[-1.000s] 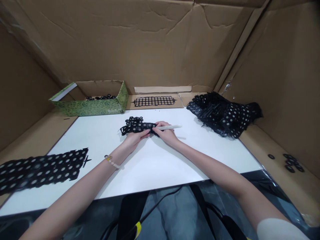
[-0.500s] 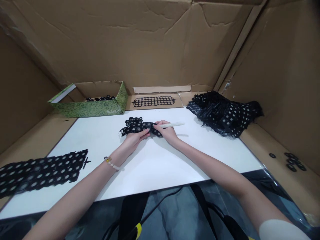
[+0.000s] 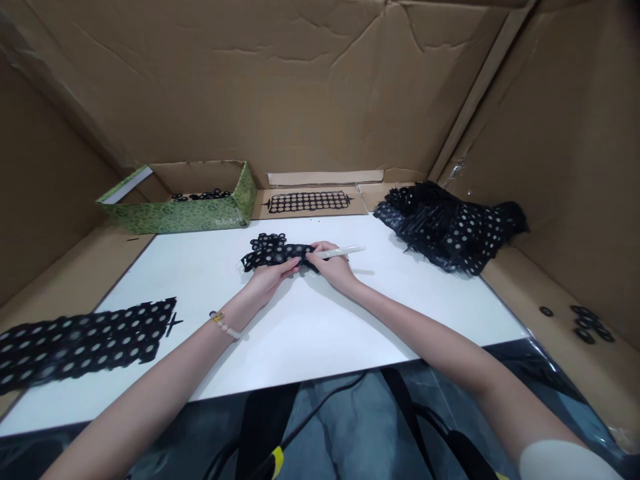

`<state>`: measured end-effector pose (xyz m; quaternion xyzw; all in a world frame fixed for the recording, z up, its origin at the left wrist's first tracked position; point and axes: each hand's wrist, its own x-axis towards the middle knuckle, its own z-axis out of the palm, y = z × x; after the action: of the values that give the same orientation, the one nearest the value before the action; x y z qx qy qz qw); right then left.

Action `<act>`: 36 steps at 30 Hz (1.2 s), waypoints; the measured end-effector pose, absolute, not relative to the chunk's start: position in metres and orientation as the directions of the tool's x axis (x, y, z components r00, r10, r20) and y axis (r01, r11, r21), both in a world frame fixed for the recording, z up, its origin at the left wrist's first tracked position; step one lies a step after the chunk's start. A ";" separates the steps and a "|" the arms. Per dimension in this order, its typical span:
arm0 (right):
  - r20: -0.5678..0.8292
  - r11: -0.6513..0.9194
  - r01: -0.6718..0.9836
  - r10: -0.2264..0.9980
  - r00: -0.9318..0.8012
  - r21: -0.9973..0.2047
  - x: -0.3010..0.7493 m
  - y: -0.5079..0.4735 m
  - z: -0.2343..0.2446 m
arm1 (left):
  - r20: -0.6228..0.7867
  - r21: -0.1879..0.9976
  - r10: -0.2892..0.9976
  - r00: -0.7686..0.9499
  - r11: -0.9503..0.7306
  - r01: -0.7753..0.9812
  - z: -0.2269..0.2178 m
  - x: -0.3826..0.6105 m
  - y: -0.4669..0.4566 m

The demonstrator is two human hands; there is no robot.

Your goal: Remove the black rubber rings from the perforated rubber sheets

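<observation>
A black sheet punched with round holes (image 3: 273, 252) lies crumpled on the white table top (image 3: 310, 320), near its middle. My left hand (image 3: 270, 275) grips the sheet's near edge with closed fingers. My right hand (image 3: 334, 267) holds a thin white stick (image 3: 345, 251) like a pen, with its tip at the sheet's right end. A bead bracelet sits on my left wrist.
A green box (image 3: 185, 203) with black rings stands at the back left. A flat punched sheet (image 3: 306, 201) lies on cardboard behind. A heap of black sheets (image 3: 445, 225) fills the back right, another sheet (image 3: 80, 340) the near left. Loose rings (image 3: 583, 323) lie at right. Cardboard walls surround.
Hardly anything has changed; both hands stay on the punched sheet, and the white stick has shifted only slightly.
</observation>
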<state>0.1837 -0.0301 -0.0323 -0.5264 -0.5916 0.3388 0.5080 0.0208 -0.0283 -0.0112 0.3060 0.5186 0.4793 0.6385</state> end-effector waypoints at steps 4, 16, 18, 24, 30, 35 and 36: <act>0.331 0.276 0.384 0.940 0.083 -0.881 0.179 -0.033 -0.031 | -0.352 0.894 0.936 -0.016 0.331 -0.302 -0.015 0.020 -0.025; 0.366 0.299 0.454 0.928 0.065 -0.839 0.180 -0.029 -0.036 | -0.364 0.877 0.931 0.036 0.355 -0.323 -0.013 0.025 -0.028; 0.347 0.286 0.404 0.934 0.085 -0.869 0.181 -0.029 -0.035 | -0.358 0.869 0.933 0.042 0.349 -0.350 -0.012 0.024 -0.027; 0.240 0.221 0.195 0.967 0.083 -0.956 0.190 -0.026 -0.026 | -0.323 0.868 0.946 0.018 0.303 -0.394 -0.011 0.021 -0.025; 0.257 0.248 0.128 0.965 0.053 -0.960 0.190 -0.028 -0.018 | -0.229 0.922 0.973 0.023 0.224 -0.315 -0.014 0.028 -0.036; 0.210 0.194 0.196 0.976 0.062 -0.961 0.187 -0.030 -0.024 | -0.200 0.929 0.978 0.054 0.206 -0.308 -0.012 0.029 -0.040; 0.201 0.184 0.200 0.977 0.070 -0.962 0.187 -0.029 -0.025 | -0.205 0.926 0.977 0.060 0.213 -0.311 -0.012 0.028 -0.040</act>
<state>0.1867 -0.0294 -0.0247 -0.5169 -0.5693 0.3753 0.5175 0.0284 -0.0398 -0.0122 0.3640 0.4575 0.5107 0.6304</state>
